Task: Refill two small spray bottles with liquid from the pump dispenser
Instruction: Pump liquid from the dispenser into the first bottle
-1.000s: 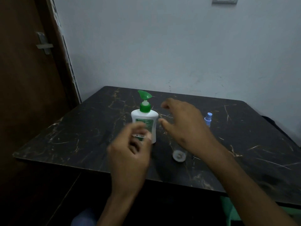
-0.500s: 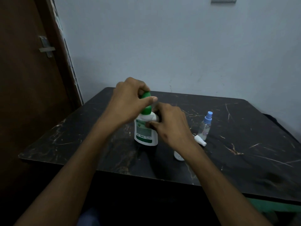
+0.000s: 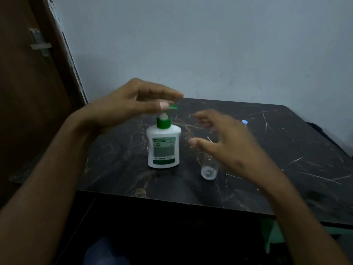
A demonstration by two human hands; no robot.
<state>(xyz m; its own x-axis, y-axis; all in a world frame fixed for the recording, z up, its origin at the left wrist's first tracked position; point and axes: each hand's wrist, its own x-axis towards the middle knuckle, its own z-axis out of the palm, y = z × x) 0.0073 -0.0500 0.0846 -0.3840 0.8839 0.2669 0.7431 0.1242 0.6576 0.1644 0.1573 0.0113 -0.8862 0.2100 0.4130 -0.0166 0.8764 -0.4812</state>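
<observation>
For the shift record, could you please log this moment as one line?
left hand: on pump dispenser head | right hand: open, blurred, above clear bottle | table: dark

My right hand (image 3: 227, 142) has let go of the white green-capped pump dispenser (image 3: 163, 146), while my left hand (image 3: 131, 104) has flattened over its green nozzle (image 3: 173, 106).

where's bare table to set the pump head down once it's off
Bare: left of the pump dispenser to the table edge, and the near right corner. Crowded: between the dispenser and right hand, where the clear bottle stands.
</observation>
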